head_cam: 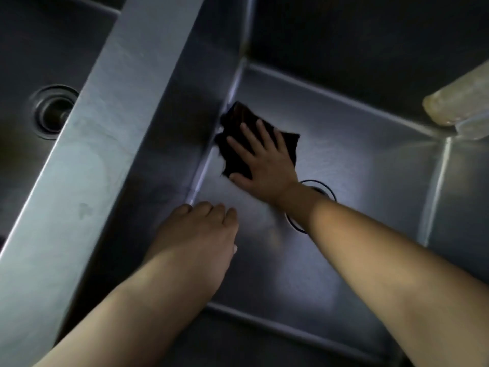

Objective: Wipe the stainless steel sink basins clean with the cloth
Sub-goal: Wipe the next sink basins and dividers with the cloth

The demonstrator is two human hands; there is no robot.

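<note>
A dark cloth [239, 116] lies flat on the floor of the right stainless steel basin [370, 154], pushed up against the basin's left wall near the far corner. My right hand [262, 162] presses on the cloth with its fingers spread. My left hand [201, 229] rests palm down on the basin floor nearer to me, fingers together, holding nothing. My right forearm hides most of this basin's drain [326, 188].
A broad steel divider [105, 128] separates the right basin from the left basin [26, 62], which has an open round drain [54, 111]. A pale, worn faucet spout or hose end [455, 107] juts in over the right basin's far right corner.
</note>
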